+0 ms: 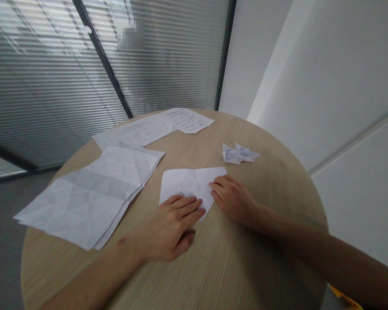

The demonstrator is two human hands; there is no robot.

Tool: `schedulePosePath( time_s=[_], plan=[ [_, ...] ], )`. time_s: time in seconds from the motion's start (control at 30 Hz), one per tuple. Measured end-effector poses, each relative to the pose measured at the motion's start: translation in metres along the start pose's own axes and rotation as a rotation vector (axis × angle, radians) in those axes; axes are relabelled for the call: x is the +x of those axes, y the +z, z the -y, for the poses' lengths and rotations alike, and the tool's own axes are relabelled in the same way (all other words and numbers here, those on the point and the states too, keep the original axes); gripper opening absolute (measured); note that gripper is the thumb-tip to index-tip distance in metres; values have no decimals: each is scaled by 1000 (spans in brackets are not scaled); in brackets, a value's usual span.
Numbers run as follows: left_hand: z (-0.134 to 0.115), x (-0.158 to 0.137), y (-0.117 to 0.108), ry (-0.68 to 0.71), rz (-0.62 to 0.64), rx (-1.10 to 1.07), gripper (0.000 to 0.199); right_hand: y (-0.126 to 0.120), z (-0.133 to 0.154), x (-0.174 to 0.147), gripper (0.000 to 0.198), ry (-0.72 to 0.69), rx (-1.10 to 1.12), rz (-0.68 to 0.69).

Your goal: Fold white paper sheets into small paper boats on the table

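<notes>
A white sheet of paper (181,181) with a crease down its middle lies in front of me, its lower part covered by my hands. My left hand (177,224) rests on the paper's near side, palm down, fingers stretched out flat. At the right edge, the bent fingers of my right hand (234,198) grip the paper; the thumb is mostly hidden. Beyond that hand stands a small folded paper boat (241,154), touched by neither hand.
Creased white sheets (90,193) lie stacked at the left of the round wooden table (220,267). Printed pages (148,129) lie along the far edge. Behind are window blinds (168,77) and, at right, a white wall (342,77).
</notes>
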State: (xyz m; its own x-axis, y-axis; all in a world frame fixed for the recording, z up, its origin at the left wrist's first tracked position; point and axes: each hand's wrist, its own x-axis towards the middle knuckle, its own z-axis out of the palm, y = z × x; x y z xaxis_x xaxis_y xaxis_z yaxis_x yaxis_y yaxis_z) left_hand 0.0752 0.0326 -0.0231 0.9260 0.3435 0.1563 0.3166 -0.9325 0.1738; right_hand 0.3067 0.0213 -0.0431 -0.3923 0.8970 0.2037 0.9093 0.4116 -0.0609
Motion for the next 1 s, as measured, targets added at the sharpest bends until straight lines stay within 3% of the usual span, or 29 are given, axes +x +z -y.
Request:
schedulePosePath(
  time_s=[0.1,0.2,0.33,0.43,0.53,0.63,0.77,0.9,1.0],
  plan=[
    [2,-1,-2,28,24,-22,67,-1,3,-1,25,24,69,-39],
    [8,-4,-2,40,-19,-31,69,0,4,-2,45,17,83,-39],
    [19,-10,-5,24,-173,5,57,1,4,-3,61,0,83,-21],
    [27,-12,-5,-12,-328,118,39,1,2,-3,64,-15,75,-5],
    [31,-12,-1,-108,-414,235,35,-1,1,-4,63,-43,69,12],
    [31,-9,3,-172,-407,346,42,-3,2,-4,61,-55,56,13],
    [24,-4,5,-150,-350,444,38,-7,5,-6,59,-47,32,32],
    [21,-2,9,-107,-190,410,25,-13,8,-5,51,-33,12,62],
    [20,1,13,-160,-120,320,24,-17,10,-2,35,-16,-8,84]
  ],
)
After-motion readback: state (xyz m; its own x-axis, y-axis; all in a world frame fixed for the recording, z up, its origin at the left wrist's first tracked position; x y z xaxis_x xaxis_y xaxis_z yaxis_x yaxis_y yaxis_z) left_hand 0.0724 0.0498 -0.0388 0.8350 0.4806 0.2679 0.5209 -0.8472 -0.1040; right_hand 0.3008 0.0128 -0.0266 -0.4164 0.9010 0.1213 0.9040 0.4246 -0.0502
